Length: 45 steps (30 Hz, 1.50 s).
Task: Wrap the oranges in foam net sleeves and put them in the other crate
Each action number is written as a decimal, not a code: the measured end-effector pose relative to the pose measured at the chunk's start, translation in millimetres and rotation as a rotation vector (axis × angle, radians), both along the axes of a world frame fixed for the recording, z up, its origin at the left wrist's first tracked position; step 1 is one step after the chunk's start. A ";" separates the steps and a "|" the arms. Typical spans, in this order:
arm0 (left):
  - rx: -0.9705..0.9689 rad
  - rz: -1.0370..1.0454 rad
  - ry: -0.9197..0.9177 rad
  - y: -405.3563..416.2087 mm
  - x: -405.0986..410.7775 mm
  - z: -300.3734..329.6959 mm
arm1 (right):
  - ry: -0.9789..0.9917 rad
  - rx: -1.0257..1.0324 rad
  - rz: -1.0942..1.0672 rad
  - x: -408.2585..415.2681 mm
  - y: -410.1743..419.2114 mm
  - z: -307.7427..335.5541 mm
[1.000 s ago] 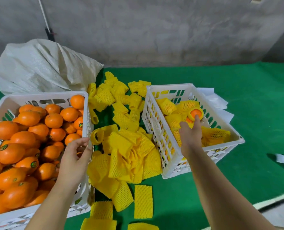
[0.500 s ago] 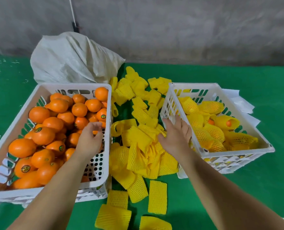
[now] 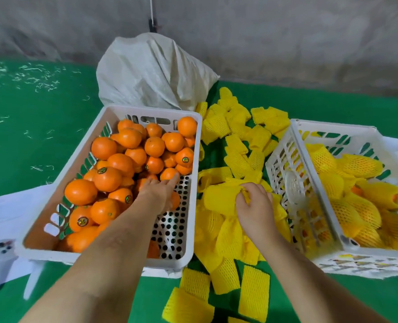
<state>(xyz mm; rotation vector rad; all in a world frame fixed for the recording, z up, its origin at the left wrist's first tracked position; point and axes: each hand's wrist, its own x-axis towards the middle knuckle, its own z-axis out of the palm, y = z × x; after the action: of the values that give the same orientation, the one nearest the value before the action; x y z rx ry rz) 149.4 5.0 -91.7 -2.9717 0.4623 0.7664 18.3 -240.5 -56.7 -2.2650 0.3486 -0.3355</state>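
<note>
A white crate (image 3: 198, 183) on the left holds several bare oranges (image 3: 107, 178). My left hand (image 3: 157, 194) reaches into it near the right wall, fingers laid over an orange (image 3: 169, 174); whether they grip it I cannot tell. Between the crates lies a pile of yellow foam net sleeves (image 3: 237, 159). My right hand (image 3: 254, 206) pinches one sleeve (image 3: 219, 199) on top of the pile. The right white crate (image 3: 309, 173) holds several oranges wrapped in sleeves (image 3: 358, 164).
A grey woven sack (image 3: 153, 73) stands behind the left crate against the concrete wall. White paper (image 3: 4, 213) lies under the left crate. Loose flat sleeves (image 3: 254, 290) lie on the green mat near me.
The view swung left. My right hand dropped from the right crate's wall onto the sleeve pile and took hold of a sleeve. My left hand reached deeper among the oranges.
</note>
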 end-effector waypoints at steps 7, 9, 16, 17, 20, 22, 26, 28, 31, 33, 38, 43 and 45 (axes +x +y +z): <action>0.104 -0.174 0.105 -29.0 -1.1 -33.1 | 0.016 0.599 0.021 -5.4 33.5 21.9; -0.047 -0.208 0.087 -32.9 0.5 -32.1 | 0.008 0.651 -0.006 -7.4 39.8 22.1; -0.404 0.204 -0.248 -3.9 -6.1 46.6 | -0.092 0.759 -0.139 -12.4 39.5 24.8; -0.523 0.253 -0.306 2.5 -12.3 56.8 | -0.106 0.763 -0.155 -14.4 39.5 27.1; -1.161 0.485 -0.167 3.4 -49.8 92.7 | -0.161 0.762 -0.198 -20.1 42.8 35.0; -1.488 0.498 0.088 -5.8 -86.9 107.2 | -0.219 0.718 -0.198 -23.7 47.1 39.7; -1.600 0.250 0.292 -28.3 -139.5 94.9 | -0.266 0.610 -0.175 -28.5 51.0 48.2; -1.641 0.249 0.449 -35.1 -151.6 86.7 | -0.235 0.568 -0.166 -33.0 46.9 51.9; -1.639 0.289 0.565 -36.9 -158.6 84.1 | -0.176 0.552 -0.137 -41.7 36.7 56.2; -1.608 0.298 0.577 -36.2 -160.1 84.5 | -0.150 0.502 -0.110 -47.3 33.2 58.9; -1.520 0.251 0.509 -40.8 -164.7 82.2 | -0.121 0.399 -0.096 -55.6 30.2 64.0; -1.583 0.313 0.239 -43.7 -170.3 81.8 | -0.111 0.393 0.011 -67.2 21.5 75.0; -1.589 0.308 0.153 -45.5 -171.5 83.3 | -0.107 0.340 0.080 -71.9 24.1 78.7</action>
<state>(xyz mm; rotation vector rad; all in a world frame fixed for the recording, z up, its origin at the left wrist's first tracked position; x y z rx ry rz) -22.1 -40.5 -8.4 -4.5322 0.9893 0.8864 -53.6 -216.4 21.9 -1.9135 0.2383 -0.3280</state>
